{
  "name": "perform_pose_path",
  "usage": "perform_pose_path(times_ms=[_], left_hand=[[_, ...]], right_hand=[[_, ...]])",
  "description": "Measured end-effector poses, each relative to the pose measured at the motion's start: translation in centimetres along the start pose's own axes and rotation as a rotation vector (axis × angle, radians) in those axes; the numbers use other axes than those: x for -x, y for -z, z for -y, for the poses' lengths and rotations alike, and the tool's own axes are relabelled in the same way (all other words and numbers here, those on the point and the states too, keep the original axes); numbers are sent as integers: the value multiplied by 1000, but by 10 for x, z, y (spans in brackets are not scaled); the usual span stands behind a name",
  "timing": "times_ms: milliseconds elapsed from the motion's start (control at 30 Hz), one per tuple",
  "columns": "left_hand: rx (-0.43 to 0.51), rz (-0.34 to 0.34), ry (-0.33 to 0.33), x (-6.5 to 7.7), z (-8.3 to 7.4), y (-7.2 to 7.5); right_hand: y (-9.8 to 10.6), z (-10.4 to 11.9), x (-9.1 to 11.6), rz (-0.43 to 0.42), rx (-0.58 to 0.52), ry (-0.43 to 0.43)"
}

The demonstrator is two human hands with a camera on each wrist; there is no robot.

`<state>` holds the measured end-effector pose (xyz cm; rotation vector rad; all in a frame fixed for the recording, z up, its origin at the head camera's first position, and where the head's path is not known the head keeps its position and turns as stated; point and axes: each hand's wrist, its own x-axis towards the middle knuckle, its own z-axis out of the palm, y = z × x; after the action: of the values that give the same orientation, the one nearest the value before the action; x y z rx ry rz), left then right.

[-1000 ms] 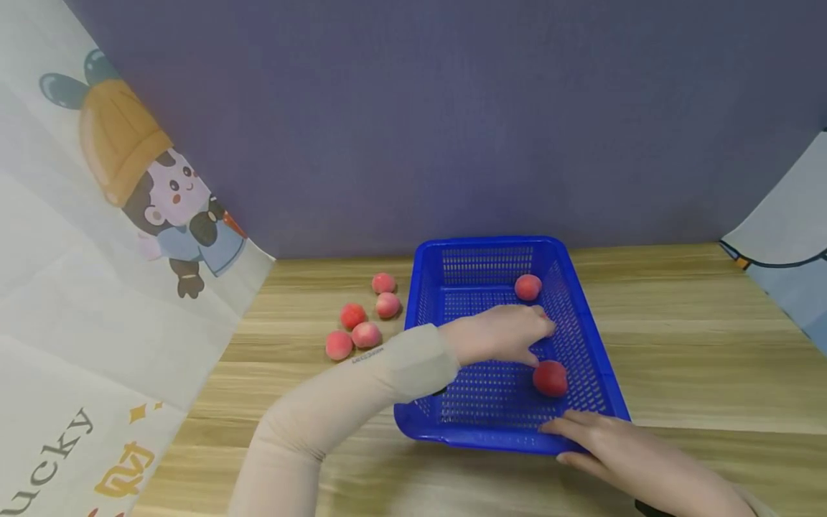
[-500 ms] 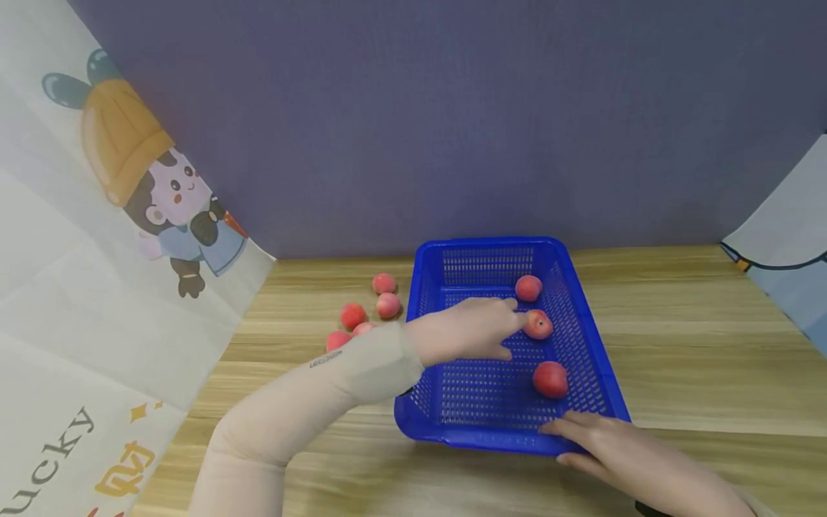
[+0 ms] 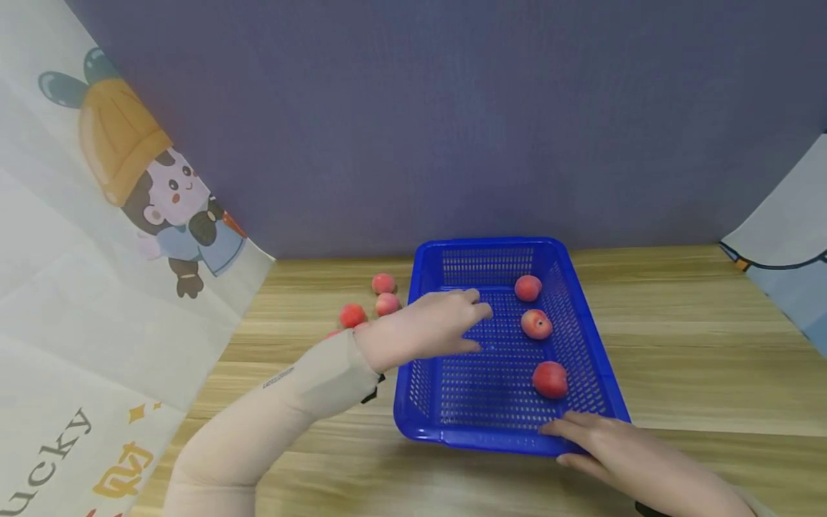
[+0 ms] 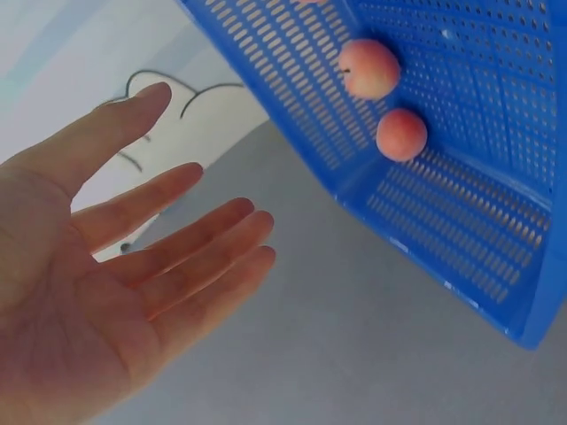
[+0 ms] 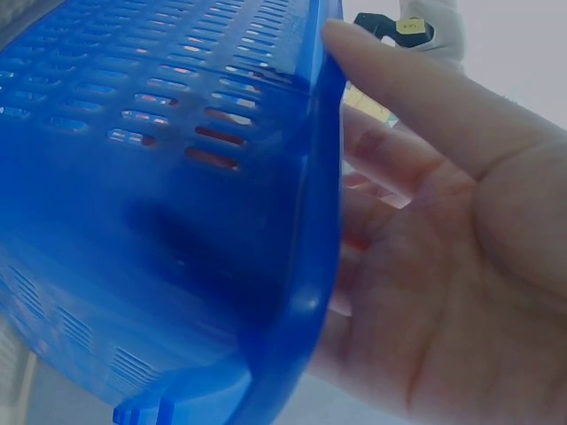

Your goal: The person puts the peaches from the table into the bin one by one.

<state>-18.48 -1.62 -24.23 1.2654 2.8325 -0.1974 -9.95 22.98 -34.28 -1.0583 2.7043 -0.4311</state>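
Note:
A blue plastic basket (image 3: 491, 439) with slotted walls stands on the wooden table. Along its right side lie three peaches: one at the back (image 3: 528, 288), one in the middle (image 3: 536, 324), one in front (image 3: 550, 380). Over the basket's left part is my left hand (image 3: 436, 327), holding nothing; the left wrist view shows its fingers spread and its palm bare. My right hand (image 3: 610, 449) grips the basket's front right corner, fingers over the rim and thumb outside. Left of the basket are several more peaches (image 3: 352, 316), some partly hidden by the left forearm.
A purple-grey panel (image 3: 413, 129) rises behind the table (image 3: 665, 330). At the left hangs a white sheet (image 3: 58, 301) with a cartoon figure. Another printed sheet (image 3: 795, 208) with a dark line is at the right edge.
My left hand has let go of the middle peach in the basket and moved left, its forearm now overlapping some table peaches. The right hand has stayed on the rim.

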Motion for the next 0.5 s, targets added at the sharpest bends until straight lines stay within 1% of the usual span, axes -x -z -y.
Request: perform_pose_path(times_ms=[167, 267, 367, 500], left_hand=[[46, -5, 38, 13, 8, 5], [88, -27, 68, 21, 14, 5], [142, -92, 85, 30, 22, 2], [190, -215, 85, 41, 34, -5]], right_hand=[[0, 0, 0, -23, 9, 22], [1, 0, 0, 13, -26, -19], [2, 0, 0, 51, -60, -58], [3, 1, 0, 52, -59, -45]])
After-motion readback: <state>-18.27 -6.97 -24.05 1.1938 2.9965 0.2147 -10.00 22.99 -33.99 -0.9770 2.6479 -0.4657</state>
